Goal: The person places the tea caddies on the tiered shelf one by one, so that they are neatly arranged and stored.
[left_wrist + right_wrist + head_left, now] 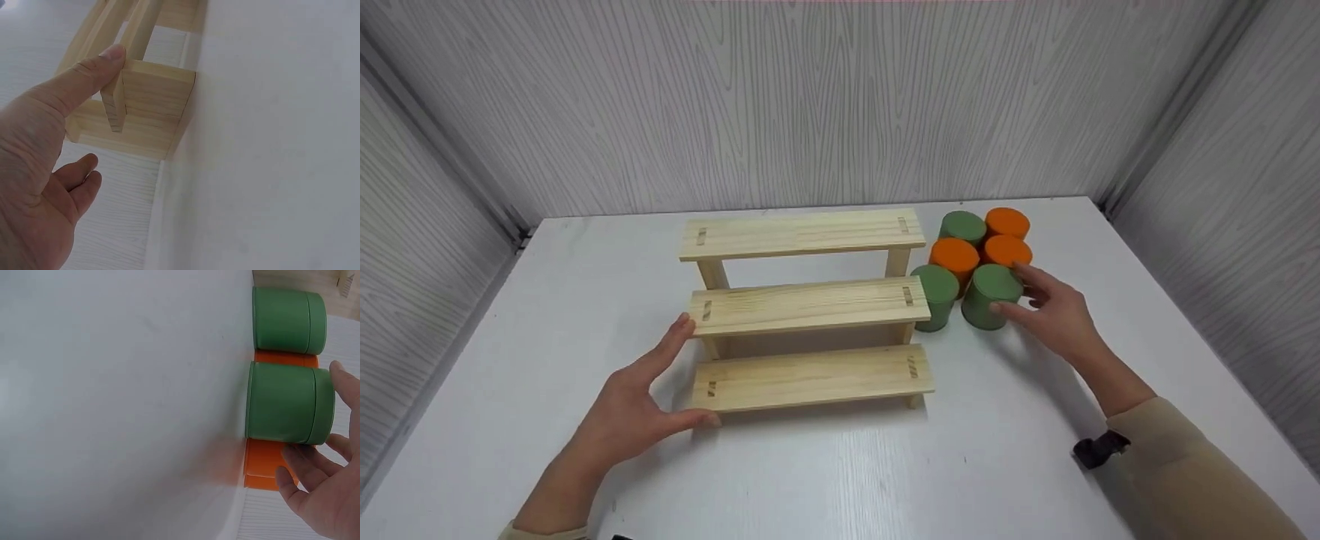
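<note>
A three-step wooden shelf stand (810, 306) stands upright on the white table. At its left end is my left hand (634, 409), thumb by the front corner of the lowest step and index finger against the middle step. The left wrist view shows the thumb (95, 73) straight against the wood, other fingers apart from it. My right hand (1057, 311) holds the front right green canister (988, 304) near its lid, thumb at the front and fingers round the far side. In the right wrist view that green canister (284, 402) stands upright on the table.
Another green canister (936, 292) stands beside the shelf's right end, partly behind the middle step. Behind it are an orange canister (955, 255) and a green one (962, 225). Two orange canisters (1007, 222) stand at the right. Wood-grain panels (825, 105) enclose the table's back and sides.
</note>
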Demonstrator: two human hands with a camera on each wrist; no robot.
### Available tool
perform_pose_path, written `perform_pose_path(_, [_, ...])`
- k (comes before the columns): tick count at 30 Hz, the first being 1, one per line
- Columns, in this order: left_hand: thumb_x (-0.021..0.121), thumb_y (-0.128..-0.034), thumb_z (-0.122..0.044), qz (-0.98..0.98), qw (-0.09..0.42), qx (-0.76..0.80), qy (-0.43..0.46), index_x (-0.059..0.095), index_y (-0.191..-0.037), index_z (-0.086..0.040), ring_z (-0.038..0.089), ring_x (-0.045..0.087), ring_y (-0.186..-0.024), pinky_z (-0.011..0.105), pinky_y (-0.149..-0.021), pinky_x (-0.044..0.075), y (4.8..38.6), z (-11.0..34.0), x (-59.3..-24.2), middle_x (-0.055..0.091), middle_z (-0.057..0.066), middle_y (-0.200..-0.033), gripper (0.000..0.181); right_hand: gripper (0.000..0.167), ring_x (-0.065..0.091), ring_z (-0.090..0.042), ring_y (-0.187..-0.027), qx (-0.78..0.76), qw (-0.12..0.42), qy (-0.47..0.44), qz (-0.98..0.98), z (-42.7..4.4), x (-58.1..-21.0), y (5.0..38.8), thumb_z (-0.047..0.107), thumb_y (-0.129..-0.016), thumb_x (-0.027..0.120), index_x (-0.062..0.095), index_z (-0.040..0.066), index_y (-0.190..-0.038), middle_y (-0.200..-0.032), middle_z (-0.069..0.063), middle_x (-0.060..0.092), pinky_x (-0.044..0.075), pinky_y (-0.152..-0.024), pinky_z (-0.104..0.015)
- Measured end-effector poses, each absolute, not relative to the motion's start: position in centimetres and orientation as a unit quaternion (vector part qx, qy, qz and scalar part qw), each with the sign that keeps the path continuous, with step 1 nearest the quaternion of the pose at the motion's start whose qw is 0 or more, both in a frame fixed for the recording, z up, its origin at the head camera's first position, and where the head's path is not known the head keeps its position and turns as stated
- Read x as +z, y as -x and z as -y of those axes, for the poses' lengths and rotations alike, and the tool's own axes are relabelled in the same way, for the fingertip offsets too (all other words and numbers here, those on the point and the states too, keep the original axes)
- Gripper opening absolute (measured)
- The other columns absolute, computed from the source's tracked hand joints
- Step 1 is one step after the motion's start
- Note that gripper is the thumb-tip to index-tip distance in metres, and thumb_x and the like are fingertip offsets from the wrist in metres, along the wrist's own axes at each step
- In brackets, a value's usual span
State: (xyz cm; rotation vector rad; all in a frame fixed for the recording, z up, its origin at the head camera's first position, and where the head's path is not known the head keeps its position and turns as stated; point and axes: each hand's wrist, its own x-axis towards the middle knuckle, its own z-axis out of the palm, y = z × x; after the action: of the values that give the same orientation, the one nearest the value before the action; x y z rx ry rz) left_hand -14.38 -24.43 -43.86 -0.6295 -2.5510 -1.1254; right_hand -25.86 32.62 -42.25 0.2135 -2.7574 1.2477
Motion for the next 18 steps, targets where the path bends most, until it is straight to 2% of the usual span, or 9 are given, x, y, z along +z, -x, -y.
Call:
perform_pose_path(4, [0.104, -0.0653, -0.024, 0.877, 0.127, -0.412, 0.212, 0.031, -0.169, -0.019, -0.004, 0.025, -0.154, 0.007, -0.118, 0.024, 14.52, 23.96, -43.93, 0.029, 0.002, -0.173, 0.127, 0.087, 0.055, -0.038, -0.137, 0.411, 0.048, -0.064, 0.908, -32.6, -42.18, 25.85, 0.043, -0.093, 0.083, 0.043, 0.008, -0.163, -0.155, -0.019, 0.054, 0.047, -0.115, -0.054])
perform_pose_path(9, [0.102, -0.0686, -0.018, 0.86, 0.094, -0.458, 0.206, 0.025, -0.171, -0.022, -0.003, 0.021, -0.156, 0.011, -0.118, 0.029, 14.69, 23.44, -44.1, 0.02, 0.001, -0.176, 0.128, 0.086, 0.056, -0.039, -0.135, 0.416, 0.045, -0.057, 0.907, -32.7, -42.13, 25.73, 0.042, -0.094, 0.082, 0.044, 0.006, -0.162, -0.152, -0.022, 0.056, 0.047, -0.114, -0.055])
perform_pose_path(13, [0.101, -0.07, -0.017, 0.852, 0.085, -0.476, 0.199, 0.023, -0.171, -0.024, 0.007, 0.025, -0.158, 0.016, -0.118, 0.032, 14.72, 23.37, -44.28, 0.017, -0.001, -0.177, 0.128, 0.081, 0.058, -0.039, -0.132, 0.414, 0.05, -0.057, 0.907, -32.74, -42.2, 25.86, 0.04, -0.095, 0.082, 0.047, 0.005, -0.16, -0.15, -0.022, 0.057, 0.05, -0.112, -0.054])
perform_pose_path(16, [0.101, -0.07, -0.019, 0.853, 0.083, -0.477, 0.196, 0.023, -0.171, -0.025, 0.017, 0.029, -0.157, 0.015, -0.118, 0.031, 14.73, 23.36, -44.36, 0.017, -0.003, -0.177, 0.128, 0.078, 0.06, -0.039, -0.13, 0.408, 0.052, -0.058, 0.91, -32.76, -42.3, 26.0, 0.039, -0.096, 0.081, 0.049, 0.005, -0.159, -0.15, -0.021, 0.059, 0.051, -0.111, -0.054])
perform_pose_path(18, [0.102, -0.0694, -0.019, 0.853, 0.084, -0.476, 0.197, 0.024, -0.171, -0.026, 0.019, 0.029, -0.157, 0.014, -0.117, 0.031, 14.76, 23.36, -44.41, 0.018, -0.003, -0.177, 0.128, 0.078, 0.06, -0.038, -0.13, 0.405, 0.052, -0.057, 0.911, -32.83, -42.36, 26.07, 0.039, -0.095, 0.081, 0.05, 0.006, -0.158, -0.149, -0.02, 0.059, 0.052, -0.11, -0.053])
